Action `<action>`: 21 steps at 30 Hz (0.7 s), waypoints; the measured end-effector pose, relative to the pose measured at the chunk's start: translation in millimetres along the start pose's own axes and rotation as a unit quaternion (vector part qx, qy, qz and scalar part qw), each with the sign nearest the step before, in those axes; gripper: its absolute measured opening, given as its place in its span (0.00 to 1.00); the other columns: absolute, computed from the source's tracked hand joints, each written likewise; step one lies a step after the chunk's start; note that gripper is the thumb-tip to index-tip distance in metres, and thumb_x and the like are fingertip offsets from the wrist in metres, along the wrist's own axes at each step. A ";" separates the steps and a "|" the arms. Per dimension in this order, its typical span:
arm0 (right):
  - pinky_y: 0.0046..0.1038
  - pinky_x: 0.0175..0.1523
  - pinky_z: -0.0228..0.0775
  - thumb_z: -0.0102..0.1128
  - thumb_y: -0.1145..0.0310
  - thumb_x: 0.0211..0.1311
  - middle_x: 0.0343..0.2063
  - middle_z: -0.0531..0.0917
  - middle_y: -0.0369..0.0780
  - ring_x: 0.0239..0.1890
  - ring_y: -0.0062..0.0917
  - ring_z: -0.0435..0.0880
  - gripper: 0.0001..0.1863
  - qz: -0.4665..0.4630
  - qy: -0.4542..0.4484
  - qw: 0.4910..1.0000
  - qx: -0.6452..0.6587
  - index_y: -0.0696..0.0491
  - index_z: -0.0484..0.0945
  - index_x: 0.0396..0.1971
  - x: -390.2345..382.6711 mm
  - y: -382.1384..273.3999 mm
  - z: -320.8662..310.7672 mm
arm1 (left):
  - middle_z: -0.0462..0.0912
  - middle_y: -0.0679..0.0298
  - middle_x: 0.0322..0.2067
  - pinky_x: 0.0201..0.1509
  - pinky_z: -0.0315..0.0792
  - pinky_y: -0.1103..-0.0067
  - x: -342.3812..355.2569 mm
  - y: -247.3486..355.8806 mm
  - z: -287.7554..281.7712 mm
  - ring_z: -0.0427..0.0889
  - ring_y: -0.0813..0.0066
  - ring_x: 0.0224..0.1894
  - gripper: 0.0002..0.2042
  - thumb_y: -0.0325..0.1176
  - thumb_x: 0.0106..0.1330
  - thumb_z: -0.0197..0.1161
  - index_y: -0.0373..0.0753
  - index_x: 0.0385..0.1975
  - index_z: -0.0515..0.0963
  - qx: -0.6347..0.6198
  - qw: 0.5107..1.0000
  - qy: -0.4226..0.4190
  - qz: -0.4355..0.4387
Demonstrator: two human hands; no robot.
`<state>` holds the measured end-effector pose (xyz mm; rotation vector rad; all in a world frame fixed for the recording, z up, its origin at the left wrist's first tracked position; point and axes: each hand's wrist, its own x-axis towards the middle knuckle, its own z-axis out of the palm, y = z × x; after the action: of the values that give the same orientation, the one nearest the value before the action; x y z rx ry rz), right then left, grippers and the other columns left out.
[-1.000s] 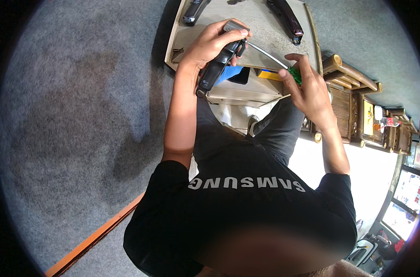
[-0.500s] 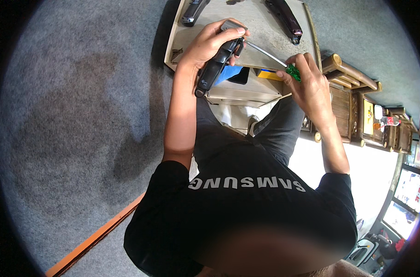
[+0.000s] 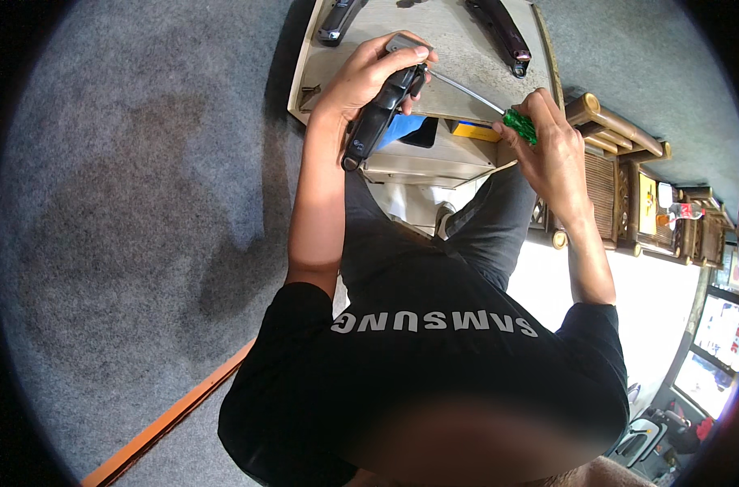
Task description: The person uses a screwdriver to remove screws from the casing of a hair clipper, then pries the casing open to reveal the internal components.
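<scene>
My left hand (image 3: 361, 77) grips a black hair clipper (image 3: 373, 123), its metal blade end up beside my thumb and its body angled down along my wrist. My right hand (image 3: 552, 150) has its thumb and fingers on the green handle (image 3: 520, 124) of a screwdriver. The steel shaft (image 3: 467, 88) reaches up-left to the clipper just below the blade, where the tip is too small to make out. Both hands are over the near edge of a small pale wooden table (image 3: 459, 57).
Two more clippers (image 3: 341, 18) (image 3: 499, 36) lie on the tabletop. Its shelf holds a blue item (image 3: 400, 128), a black flat object (image 3: 422, 140) and a yellow box (image 3: 475, 131). Bamboo chairs (image 3: 601, 195) with a bottle (image 3: 686, 211) stand at right; a grey wall (image 3: 142, 203) fills the left.
My right hand's fingers have shifted up and around the screwdriver handle, showing more of the green grip. My left hand and the clipper have risen very slightly.
</scene>
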<state>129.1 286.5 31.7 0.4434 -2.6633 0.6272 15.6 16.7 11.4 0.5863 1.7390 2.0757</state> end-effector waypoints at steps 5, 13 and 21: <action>0.43 0.37 0.80 0.69 0.57 0.70 0.36 0.83 0.44 0.35 0.46 0.89 0.18 0.016 0.028 0.999 0.031 0.56 0.78 0.41 0.3 -5.1 3.4 | 0.84 0.61 0.31 0.24 0.79 0.80 0.8 -1.8 0.7 0.84 0.78 0.24 0.14 0.41 0.75 0.65 0.35 0.47 0.84 -0.025 1.000 0.004 0.005; 0.43 0.40 0.80 0.68 0.58 0.71 0.36 0.82 0.43 0.37 0.44 0.89 0.16 -0.018 0.018 1.000 -0.010 0.56 0.78 0.41 2.2 1.4 0.5 | 0.82 0.61 0.31 0.24 0.79 0.81 -1.6 2.4 6.9 0.82 0.79 0.25 0.14 0.40 0.74 0.64 0.34 0.47 0.82 0.001 1.000 0.025 -0.001; 0.42 0.41 0.80 0.69 0.59 0.70 0.35 0.81 0.43 0.38 0.43 0.88 0.15 0.024 0.015 1.000 -0.006 0.55 0.78 0.40 3.3 -3.6 6.2 | 0.82 0.60 0.33 0.25 0.79 0.81 -0.9 1.1 1.9 0.82 0.79 0.26 0.14 0.40 0.74 0.64 0.34 0.47 0.82 -0.015 1.000 0.003 -0.008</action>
<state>125.9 279.7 29.2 0.3638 -2.6552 0.6261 17.3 17.6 12.7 0.5557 1.7066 2.0923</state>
